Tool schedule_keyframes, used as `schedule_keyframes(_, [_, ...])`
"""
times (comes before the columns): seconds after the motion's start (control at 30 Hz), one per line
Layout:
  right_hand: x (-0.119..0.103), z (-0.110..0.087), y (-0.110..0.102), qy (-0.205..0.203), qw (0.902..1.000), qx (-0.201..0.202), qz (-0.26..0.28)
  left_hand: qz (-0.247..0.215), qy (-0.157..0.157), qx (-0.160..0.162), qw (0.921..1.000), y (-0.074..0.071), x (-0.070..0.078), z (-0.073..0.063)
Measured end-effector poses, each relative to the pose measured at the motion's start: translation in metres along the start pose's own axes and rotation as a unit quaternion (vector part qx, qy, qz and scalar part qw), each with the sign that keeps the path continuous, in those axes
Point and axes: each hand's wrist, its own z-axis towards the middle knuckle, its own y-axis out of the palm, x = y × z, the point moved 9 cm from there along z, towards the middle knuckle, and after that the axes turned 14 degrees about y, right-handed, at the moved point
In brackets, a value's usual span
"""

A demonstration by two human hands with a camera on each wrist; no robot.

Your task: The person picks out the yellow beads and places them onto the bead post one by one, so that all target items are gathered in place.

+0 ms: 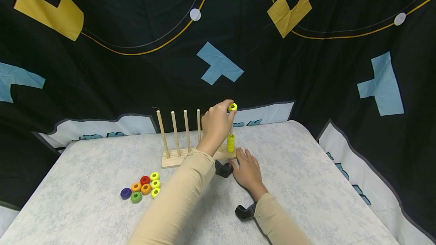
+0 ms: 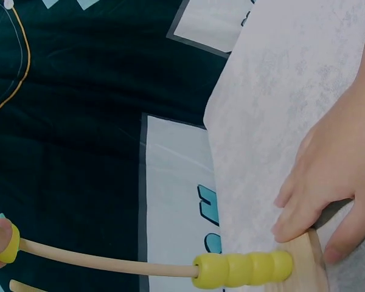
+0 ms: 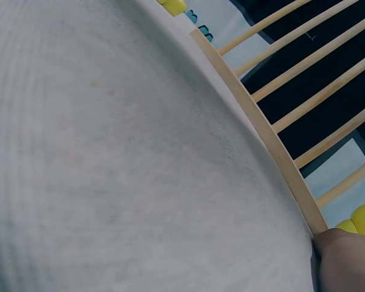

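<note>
My left hand [image 1: 217, 124] pinches a yellow bead [image 1: 233, 107] at the top of the rightmost peg of a wooden peg rack. In the left wrist view, the peg [image 2: 109, 263] runs from that bead [image 2: 12, 243] down to several yellow beads [image 2: 243, 269] stacked at its foot. The right hand [image 1: 248, 169] lies low at the rack's right end, fingers extended, with fingertips at the edge of the wooden base [image 1: 173, 160]. Part of the rack is hidden behind my left hand and forearm. Bare pegs [image 1: 186, 129] stand to the left.
Left of the forearm, loose beads lie on the table: a purple one [image 1: 126, 193], a green one [image 1: 136, 197], a red one [image 1: 145, 180], orange ones [image 1: 146, 189] and yellow ones [image 1: 154, 176]. Black wrist mounts [image 1: 246, 212] sit on both wrists. A dark curtain [image 1: 136, 82] hangs behind the table.
</note>
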Motion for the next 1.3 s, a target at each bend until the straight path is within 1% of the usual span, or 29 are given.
schedule_keyframes(0.27, [-0.001,0.0,-0.001,-0.005,1.0,0.0,-0.006,-0.011,-0.006,-0.011,0.9999,0.01,-0.003,0.002])
schedule_keyframes(0.53, [0.0,0.0,0.001,-0.002,0.9999,-0.01,-0.013,-0.006,-0.009,-0.012,0.9999,0.013,-0.003,0.004])
schedule_keyframes(0.73, [0.001,0.0,0.002,0.004,0.9997,-0.017,-0.016,0.0,-0.024,-0.041,0.9989,0.02,-0.006,0.003])
schedule_keyframes(0.87, [0.001,-0.001,0.001,-0.003,0.9998,-0.011,-0.015,0.001,-0.031,-0.056,0.9979,0.025,-0.008,0.002])
schedule_keyframes(1.07, [0.0,-0.002,-0.001,-0.007,0.9998,-0.01,-0.012,0.0,-0.031,-0.053,0.9981,0.025,-0.009,0.001])
schedule_keyframes(1.3, [-0.001,-0.001,0.0,-0.007,0.9999,-0.008,-0.012,0.02,-0.021,-0.055,0.998,0.025,-0.007,0.0])
